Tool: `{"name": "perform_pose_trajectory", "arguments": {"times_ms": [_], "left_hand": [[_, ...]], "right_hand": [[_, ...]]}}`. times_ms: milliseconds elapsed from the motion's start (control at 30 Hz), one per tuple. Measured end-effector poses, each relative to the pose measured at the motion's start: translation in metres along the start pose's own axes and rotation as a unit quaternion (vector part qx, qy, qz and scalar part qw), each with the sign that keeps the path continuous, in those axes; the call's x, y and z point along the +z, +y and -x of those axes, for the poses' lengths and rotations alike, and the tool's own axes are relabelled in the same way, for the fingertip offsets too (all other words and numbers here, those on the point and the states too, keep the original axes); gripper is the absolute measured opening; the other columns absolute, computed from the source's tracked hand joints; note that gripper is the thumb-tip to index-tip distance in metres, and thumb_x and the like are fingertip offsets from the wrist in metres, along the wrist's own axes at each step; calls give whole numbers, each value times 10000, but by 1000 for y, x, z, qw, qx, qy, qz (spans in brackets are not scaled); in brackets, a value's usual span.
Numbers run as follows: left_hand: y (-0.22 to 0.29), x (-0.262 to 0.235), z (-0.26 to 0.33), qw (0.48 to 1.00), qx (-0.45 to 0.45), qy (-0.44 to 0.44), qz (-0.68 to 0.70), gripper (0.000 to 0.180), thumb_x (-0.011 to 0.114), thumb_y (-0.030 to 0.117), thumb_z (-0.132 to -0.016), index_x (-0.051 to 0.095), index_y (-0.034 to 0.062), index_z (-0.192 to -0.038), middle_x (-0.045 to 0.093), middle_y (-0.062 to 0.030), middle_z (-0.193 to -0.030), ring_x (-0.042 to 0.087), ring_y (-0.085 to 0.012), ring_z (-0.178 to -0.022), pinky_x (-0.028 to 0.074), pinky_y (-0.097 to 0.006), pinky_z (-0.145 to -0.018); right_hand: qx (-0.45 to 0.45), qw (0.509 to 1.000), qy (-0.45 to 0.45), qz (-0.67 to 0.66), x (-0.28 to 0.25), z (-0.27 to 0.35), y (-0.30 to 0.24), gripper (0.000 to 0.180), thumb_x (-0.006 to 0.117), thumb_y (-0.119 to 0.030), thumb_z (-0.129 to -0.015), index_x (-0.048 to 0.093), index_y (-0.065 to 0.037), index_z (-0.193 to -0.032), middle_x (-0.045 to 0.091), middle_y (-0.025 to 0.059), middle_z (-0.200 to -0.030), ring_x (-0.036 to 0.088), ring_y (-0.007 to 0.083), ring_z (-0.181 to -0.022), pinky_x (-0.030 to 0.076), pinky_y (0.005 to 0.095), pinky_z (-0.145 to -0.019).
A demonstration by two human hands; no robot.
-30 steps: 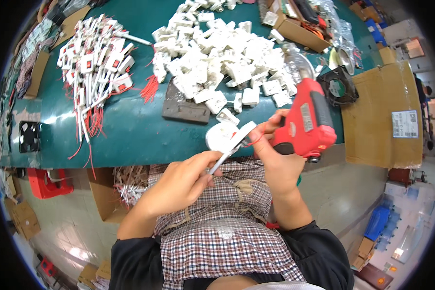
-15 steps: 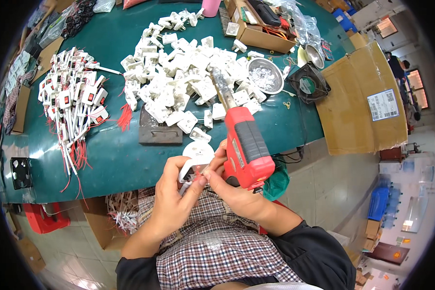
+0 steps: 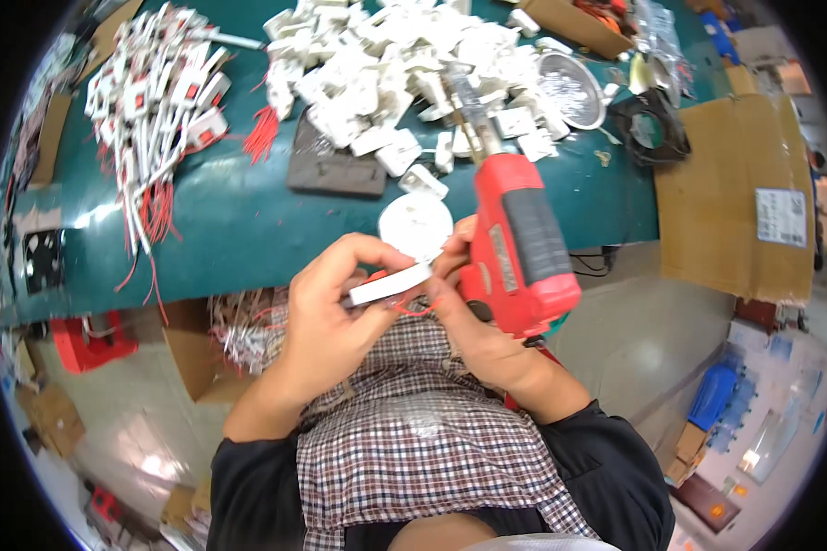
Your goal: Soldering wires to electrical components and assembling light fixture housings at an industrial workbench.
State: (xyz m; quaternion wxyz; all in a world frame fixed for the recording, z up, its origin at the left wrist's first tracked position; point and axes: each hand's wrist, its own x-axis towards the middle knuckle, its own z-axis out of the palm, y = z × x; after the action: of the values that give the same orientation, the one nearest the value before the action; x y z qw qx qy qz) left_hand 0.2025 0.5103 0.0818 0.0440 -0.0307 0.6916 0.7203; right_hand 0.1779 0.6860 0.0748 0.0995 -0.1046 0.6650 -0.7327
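Observation:
My left hand (image 3: 335,308) pinches a flat white plastic part (image 3: 390,285) with thin red wires hanging from it, just above my lap. My right hand (image 3: 473,317) touches the same part with its fingertips while holding a red electric screwdriver (image 3: 519,248) whose bit points away toward the table. A round white disc (image 3: 416,223) lies at the edge of the green table (image 3: 230,230), right behind my hands. A dark grey rectangular pad (image 3: 335,170) lies just beyond it.
A heap of white plastic parts (image 3: 413,64) covers the table's middle. Finished white parts with red wires (image 3: 152,110) are piled at the left. A metal bowl (image 3: 570,87), a black ring (image 3: 652,129) and a cardboard sheet (image 3: 744,193) are to the right. Cardboard boxes stand under the table.
Both hands have drawn back from the table edge toward my lap with the white part. The screwdriver has tilted up, its bit now pointing away over the table.

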Motion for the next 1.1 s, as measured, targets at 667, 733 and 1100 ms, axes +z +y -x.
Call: {"name": "perform_pose_trajectory", "arguments": {"times_ms": [667,733,1100], "left_hand": [[-8,-3,0,996,41,-20,-74,203,778,93,-884,692,12,-1049,683,-95,-925,668,-210,-826,516,-325,-722],[-9,-2,-1,997,36,-18,-66,201,783,84,-879,691,14,-1043,684,-87,-926,666,-190,-828,518,-313,-721],[-17,2,-6,989,61,118,-69,225,785,-56,-855,624,10,-998,664,-11,-887,611,-37,-747,491,-191,-625]], "right_hand": [[-27,998,-25,40,-2,1,-3,515,638,169,-864,407,-50,-1269,457,94,-1185,596,130,-916,522,263,-783],[-39,999,17,19,-3,2,-1,513,639,173,-862,416,-45,-1269,465,95,-1179,594,130,-915,521,258,-786],[0,997,57,46,-1,-5,-6,484,663,154,-861,479,-18,-1274,522,97,-1156,598,137,-913,521,280,-801]]}}
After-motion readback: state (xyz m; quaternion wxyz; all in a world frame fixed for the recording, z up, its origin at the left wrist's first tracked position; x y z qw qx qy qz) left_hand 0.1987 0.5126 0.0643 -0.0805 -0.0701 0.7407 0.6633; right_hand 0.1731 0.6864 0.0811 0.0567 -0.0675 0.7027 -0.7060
